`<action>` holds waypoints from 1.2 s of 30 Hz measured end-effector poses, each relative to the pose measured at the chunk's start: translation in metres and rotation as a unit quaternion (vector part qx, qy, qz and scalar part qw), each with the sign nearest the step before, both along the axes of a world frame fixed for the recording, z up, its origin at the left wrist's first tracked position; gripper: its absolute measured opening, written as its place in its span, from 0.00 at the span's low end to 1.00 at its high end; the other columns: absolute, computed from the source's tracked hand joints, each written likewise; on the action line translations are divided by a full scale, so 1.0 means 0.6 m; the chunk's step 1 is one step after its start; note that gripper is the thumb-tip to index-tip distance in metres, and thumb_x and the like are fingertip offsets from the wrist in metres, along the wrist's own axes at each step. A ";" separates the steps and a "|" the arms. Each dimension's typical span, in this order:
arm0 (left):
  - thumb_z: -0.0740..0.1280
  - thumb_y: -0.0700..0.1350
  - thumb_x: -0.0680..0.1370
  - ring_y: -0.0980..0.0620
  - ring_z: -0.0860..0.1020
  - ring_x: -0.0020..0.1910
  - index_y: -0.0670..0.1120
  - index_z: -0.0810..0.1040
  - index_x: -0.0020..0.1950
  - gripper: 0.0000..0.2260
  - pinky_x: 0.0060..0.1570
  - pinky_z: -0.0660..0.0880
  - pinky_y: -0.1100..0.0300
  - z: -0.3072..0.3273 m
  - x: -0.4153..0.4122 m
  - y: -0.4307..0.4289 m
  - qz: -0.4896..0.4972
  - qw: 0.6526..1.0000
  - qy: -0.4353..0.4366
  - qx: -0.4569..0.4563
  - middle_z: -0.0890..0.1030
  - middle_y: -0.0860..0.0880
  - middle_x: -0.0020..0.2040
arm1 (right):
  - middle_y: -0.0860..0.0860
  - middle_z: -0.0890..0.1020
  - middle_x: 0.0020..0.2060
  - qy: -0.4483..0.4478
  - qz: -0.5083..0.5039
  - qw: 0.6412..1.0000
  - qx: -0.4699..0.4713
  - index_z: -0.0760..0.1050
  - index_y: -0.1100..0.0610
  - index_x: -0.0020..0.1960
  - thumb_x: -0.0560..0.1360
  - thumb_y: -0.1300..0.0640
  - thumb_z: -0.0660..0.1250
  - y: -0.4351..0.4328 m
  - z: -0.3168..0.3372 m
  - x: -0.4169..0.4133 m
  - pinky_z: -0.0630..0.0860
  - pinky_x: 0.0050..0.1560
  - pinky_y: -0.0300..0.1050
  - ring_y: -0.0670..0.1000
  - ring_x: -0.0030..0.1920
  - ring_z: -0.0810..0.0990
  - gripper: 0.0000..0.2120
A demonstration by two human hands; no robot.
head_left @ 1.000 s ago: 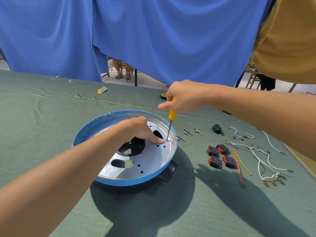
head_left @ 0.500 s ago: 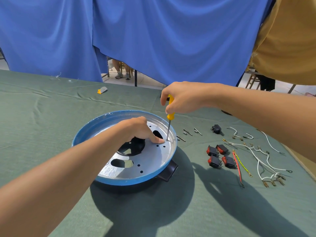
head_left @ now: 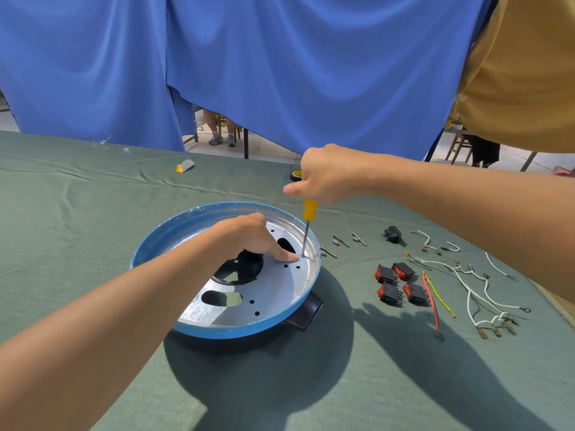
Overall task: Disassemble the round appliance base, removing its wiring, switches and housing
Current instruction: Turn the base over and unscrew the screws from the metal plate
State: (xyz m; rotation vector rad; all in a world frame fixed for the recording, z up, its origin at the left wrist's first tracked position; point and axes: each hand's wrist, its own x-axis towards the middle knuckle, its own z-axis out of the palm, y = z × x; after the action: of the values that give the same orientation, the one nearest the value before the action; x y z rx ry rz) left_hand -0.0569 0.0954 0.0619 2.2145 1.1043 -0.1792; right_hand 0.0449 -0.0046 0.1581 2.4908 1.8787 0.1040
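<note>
The round appliance base [head_left: 217,332] has a blue rim, a silver perforated plate inside and a black handle at its near right. My right hand [head_left: 326,175] grips the yellow-handled screwdriver [head_left: 308,213] upright, its tip set on a screw at the plate's right edge. My left hand [head_left: 249,237] rests inside the base, its fingers pressing the plate just left of the screwdriver tip. Several red rocker switches [head_left: 396,284] lie on the cloth to the right. White, red and yellow-green wires [head_left: 466,290] are spread beyond them.
Loose screws [head_left: 342,241] and a small black part [head_left: 392,234] lie right of the base. A roll of tape [head_left: 295,175] and a yellow-grey scrap [head_left: 185,165] sit farther back on the green cloth [head_left: 77,228]. Blue curtains hang behind; another person's mustard shirt [head_left: 522,73] is at top right.
My right hand has turned around the screwdriver handle and shifted its grip higher; the tip has stayed on the same screw. The left hand and base have not moved.
</note>
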 end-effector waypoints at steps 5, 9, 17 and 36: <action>0.78 0.62 0.64 0.41 0.77 0.58 0.42 0.75 0.63 0.36 0.61 0.75 0.47 0.000 0.001 0.000 0.002 1.000 -0.002 -0.002 0.78 0.42 0.59 | 0.53 0.78 0.36 0.046 0.010 0.999 -0.017 0.80 0.58 0.51 0.74 0.51 0.65 -0.002 0.001 -0.002 0.65 0.31 0.41 0.49 0.35 0.72 0.12; 0.78 0.62 0.64 0.41 0.76 0.59 0.42 0.74 0.64 0.37 0.61 0.74 0.47 0.000 0.001 -0.001 0.003 1.000 -0.002 0.000 0.77 0.42 0.60 | 0.53 0.70 0.28 0.011 0.002 1.000 0.003 0.72 0.59 0.35 0.77 0.41 0.63 -0.002 -0.003 0.006 0.63 0.30 0.44 0.53 0.33 0.68 0.23; 0.77 0.62 0.65 0.40 0.76 0.60 0.41 0.74 0.64 0.37 0.59 0.74 0.47 0.000 0.000 -0.001 -0.002 1.000 -0.002 0.009 0.77 0.41 0.61 | 0.49 0.74 0.32 0.044 0.014 0.999 0.009 0.79 0.59 0.47 0.76 0.46 0.65 -0.005 -0.005 0.010 0.64 0.31 0.42 0.51 0.34 0.71 0.15; 0.75 0.65 0.65 0.41 0.76 0.60 0.43 0.77 0.62 0.35 0.59 0.74 0.48 -0.001 -0.002 -0.010 -0.008 0.999 0.007 0.051 0.78 0.42 0.60 | 0.52 0.80 0.43 0.035 0.021 0.999 -0.036 0.77 0.57 0.52 0.77 0.49 0.62 -0.008 0.002 0.009 0.75 0.37 0.46 0.53 0.45 0.79 0.12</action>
State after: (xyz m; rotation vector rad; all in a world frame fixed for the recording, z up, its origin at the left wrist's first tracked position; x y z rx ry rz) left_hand -0.0581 0.0895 0.0616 2.3150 1.1259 -0.1481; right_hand 0.0500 -0.0094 0.1595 2.4381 1.9251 -0.0493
